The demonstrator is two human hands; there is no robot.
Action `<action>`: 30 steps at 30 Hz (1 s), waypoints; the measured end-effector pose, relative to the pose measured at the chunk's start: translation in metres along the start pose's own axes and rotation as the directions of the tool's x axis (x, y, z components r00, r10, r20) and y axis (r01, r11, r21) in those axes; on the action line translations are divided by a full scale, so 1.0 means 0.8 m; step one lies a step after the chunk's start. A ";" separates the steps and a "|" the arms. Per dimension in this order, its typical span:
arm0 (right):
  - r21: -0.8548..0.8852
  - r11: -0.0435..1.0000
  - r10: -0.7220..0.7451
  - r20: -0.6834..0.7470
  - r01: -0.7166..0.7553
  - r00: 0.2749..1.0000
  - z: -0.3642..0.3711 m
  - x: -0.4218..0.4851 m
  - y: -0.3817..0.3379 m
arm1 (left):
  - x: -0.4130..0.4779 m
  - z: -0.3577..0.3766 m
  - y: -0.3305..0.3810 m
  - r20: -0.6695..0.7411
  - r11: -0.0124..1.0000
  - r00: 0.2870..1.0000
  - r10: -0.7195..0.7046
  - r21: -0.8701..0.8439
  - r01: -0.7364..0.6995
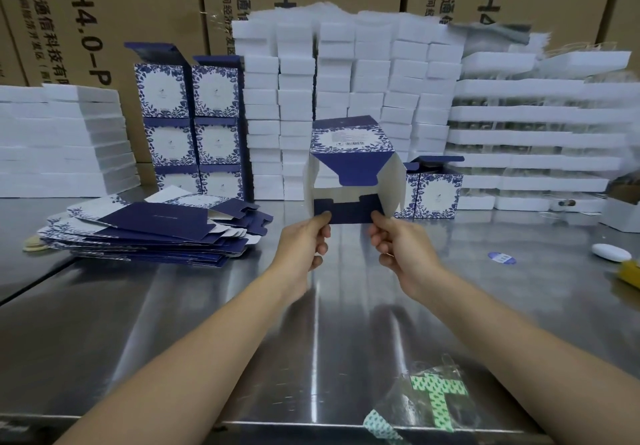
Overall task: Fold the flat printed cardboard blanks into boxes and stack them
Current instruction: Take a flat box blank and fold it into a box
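Here both hands, left (309, 241) and right (397, 244), pinched the box's (352, 154) near bottom flap (349, 212), the box held open-ended just beyond them.

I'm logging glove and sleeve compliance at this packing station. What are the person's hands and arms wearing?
Nothing is visible on them. The left hand and the right hand are both bare, with no gloves. Both forearms are bare to the frame edge, with no sleeves or watch showing. I see no rings or wristbands.
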State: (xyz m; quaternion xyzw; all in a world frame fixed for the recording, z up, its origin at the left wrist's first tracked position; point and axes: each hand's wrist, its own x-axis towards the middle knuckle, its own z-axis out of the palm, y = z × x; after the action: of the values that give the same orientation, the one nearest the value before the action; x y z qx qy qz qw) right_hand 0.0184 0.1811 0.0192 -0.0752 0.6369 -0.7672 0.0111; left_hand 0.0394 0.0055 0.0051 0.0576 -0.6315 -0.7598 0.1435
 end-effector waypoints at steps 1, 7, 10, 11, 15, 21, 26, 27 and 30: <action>0.001 1.000 -0.003 -0.005 0.003 1.000 0.000 0.000 0.000 | 0.000 0.001 -0.002 -0.011 1.000 1.000 0.007 0.003 -0.007; -0.026 1.000 -0.003 0.017 0.003 1.000 0.001 0.000 0.003 | 0.000 -0.001 0.004 0.000 1.000 1.000 0.031 -0.004 -0.031; -0.036 0.999 -0.012 0.092 0.015 0.996 0.001 -0.002 0.003 | -0.003 -0.004 0.007 0.003 1.000 1.000 0.020 -0.022 -0.020; -0.048 0.998 -0.022 0.113 0.027 0.993 0.001 -0.002 0.003 | -0.004 -0.005 0.007 -0.006 0.999 1.000 0.010 -0.040 -0.010; -0.009 0.999 -0.033 0.138 0.035 0.990 -0.002 -0.002 -0.001 | -0.005 -0.001 0.004 0.002 0.994 1.000 -0.031 -0.103 0.031; 0.002 1.000 -0.016 0.170 0.016 0.985 0.000 -0.004 0.000 | -0.006 0.000 0.012 0.079 0.990 0.996 0.043 -0.140 -0.031; -0.034 0.999 -0.028 0.207 0.036 0.978 0.001 -0.002 0.005 | -0.010 0.000 0.011 0.137 0.993 0.991 -0.010 -0.111 0.026; -0.049 0.998 -0.033 0.204 0.044 0.978 -0.001 -0.001 0.005 | -0.013 0.003 0.011 0.152 0.997 0.988 -0.008 -0.081 0.020; -0.102 0.994 -0.009 0.224 0.032 0.974 -0.001 -0.002 0.007 | -0.014 0.009 0.009 0.125 0.999 0.992 0.034 -0.013 -0.033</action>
State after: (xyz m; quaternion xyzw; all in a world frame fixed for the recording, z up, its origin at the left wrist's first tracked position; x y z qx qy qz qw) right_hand 0.0193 0.1813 0.0134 -0.1680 0.6701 -0.7195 0.0709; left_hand 0.0494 0.0143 0.0128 -0.0014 -0.6359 -0.7629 0.1168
